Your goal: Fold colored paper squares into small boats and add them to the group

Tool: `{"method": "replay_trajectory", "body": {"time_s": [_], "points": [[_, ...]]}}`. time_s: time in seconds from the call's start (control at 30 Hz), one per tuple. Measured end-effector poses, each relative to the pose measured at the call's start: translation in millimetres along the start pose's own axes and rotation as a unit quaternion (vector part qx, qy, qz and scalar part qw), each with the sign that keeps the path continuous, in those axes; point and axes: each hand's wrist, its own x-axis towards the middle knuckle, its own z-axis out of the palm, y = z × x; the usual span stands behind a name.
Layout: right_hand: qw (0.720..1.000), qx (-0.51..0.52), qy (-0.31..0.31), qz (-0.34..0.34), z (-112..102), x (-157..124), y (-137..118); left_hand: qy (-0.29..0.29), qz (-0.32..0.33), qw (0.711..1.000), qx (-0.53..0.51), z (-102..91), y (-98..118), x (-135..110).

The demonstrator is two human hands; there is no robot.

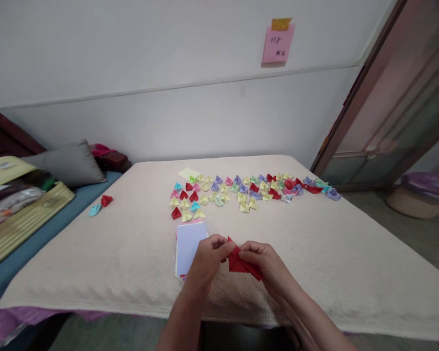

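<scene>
Between my two hands is a piece of folded red paper [237,263], held above the near part of the table. My left hand [212,251] pinches its upper left point between thumb and fingers. On the other side, my right hand [264,261] grips the paper with the thumb pressed on its face. Just left of my hands lies a stack of paper sheets [190,248], lavender on top with pink and cream edges showing. Beyond it, several small folded paper boats [185,204] in red, yellow, blue, purple and pink stand in rows.
A pale cloth covers the table [124,253]. Red and blue folded papers [106,200] lie at its left. A pale yellow sheet [189,172] rests at the back. Left stand a grey cushion [68,163] and a yellow open case [7,234]; a pink note [278,44] hangs on the wall.
</scene>
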Motion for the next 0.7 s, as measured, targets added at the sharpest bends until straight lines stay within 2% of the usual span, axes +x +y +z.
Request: {"method": "replay_trajectory", "body": {"time_s": [0.3,0.47,0.7], "points": [[0.994,-0.097,-0.031,-0.050,-1.0,-1.3,-2.0,0.037,0.001,0.998,-0.051,4.1,-6.9,2.9],[0.992,-0.082,-0.039,-0.090,-3.3,-2.4,-5.6,0.052,-0.012,0.997,-0.049,6.6,-3.0,1.4],[0.985,-0.107,-0.082,-0.108,-7.6,-4.4,-10.8,0.034,-0.042,0.993,-0.106,3.4,-7.2,5.2]]}}
